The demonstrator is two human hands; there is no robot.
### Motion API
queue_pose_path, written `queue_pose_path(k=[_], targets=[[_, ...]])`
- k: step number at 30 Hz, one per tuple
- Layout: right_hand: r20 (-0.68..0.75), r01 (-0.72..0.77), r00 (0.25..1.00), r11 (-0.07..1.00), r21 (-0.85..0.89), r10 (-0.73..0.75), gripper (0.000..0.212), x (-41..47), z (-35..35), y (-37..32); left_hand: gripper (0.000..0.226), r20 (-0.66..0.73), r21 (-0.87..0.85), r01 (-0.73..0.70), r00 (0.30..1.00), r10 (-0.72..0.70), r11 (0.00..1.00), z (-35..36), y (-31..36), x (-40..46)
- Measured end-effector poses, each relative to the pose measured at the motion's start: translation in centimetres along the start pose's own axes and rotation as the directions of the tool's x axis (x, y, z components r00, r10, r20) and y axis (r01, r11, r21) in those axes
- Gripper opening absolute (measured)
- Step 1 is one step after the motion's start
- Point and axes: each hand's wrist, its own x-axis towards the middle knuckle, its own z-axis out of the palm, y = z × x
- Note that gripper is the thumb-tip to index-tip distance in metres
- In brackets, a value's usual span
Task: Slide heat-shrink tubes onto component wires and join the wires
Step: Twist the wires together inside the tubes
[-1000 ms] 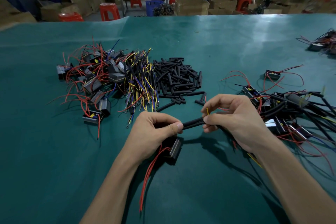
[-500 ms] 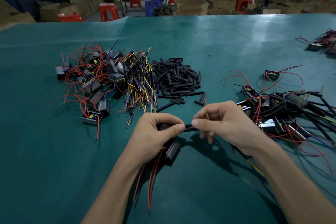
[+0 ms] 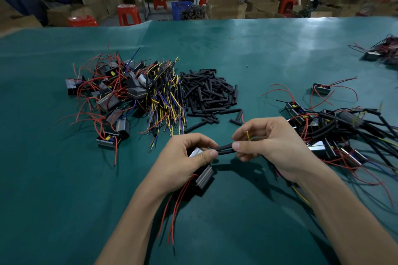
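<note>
1. Left hand: fingers curled, thumb tip pressed to forefinger in a pinch grip.
2. Right hand: fingers curled, thumb and forefinger pinching, facing left hand.
3. Both forearms bare, converging.

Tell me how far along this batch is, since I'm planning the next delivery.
Done: a tangle of sleeved units lies at right. In hand: the left hand grips one component, the right hand pinches two black tubes between them. Left: a heap of unsleeved components and loose tubes.

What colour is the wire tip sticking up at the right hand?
Yellow; the wire tip shows in the head view, above the right hand's thumb.
</note>
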Motion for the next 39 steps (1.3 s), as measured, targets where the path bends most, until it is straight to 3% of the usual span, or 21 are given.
queue_pose_path(k=[7,11,17,21,28,32,39], targets=[[-0.011,-0.005,1.0,0.999,0.052,0.006,0.025,-0.1,-0.6,-0.2,0.01,-0.029,0.018,-0.001,1.0,0.002,1.0,-0.3,-0.2,-0.1],[0.032,-0.034,0.999,0.998,0.046,0.032,0.008,0.0,-1.1,-0.3,0.009,-0.036,0.042,-0.032,0.999,0.033,0.999,-0.5,-0.2,-0.1],[0.004,0.019,1.0,0.999,0.03,-0.019,0.024,0.0,-0.7,-0.4,0.004,-0.024,-0.027,-0.03,0.999,0.03,0.999,-0.3,-0.1,-0.1],[-0.026,0.037,0.999,0.998,0.057,-0.036,0.022,0.0,-0.5,-0.4,0.005,-0.015,-0.092,-0.017,1.0,0.015,0.996,-0.2,-0.2,-0.1],[0.069,0.071,0.995,0.996,-0.055,-0.067,0.011,-0.1,-0.4,-0.1,0.009,-0.027,-0.015,-0.032,0.999,0.031,0.999,0.0,-0.4,0.0],[0.013,0.055,0.998,0.998,-0.016,-0.055,0.01,0.0,-1.1,0.0,0.003,-0.038,0.015,-0.015,0.999,0.015,1.0,0.0,-0.3,0.1],[-0.021,0.098,0.995,0.989,-0.109,-0.1,0.014,-0.7,-1.2,-1.7,0.01,-0.002,0.016,-0.014,1.0,0.014,1.0,0.1,0.0,-0.2]])
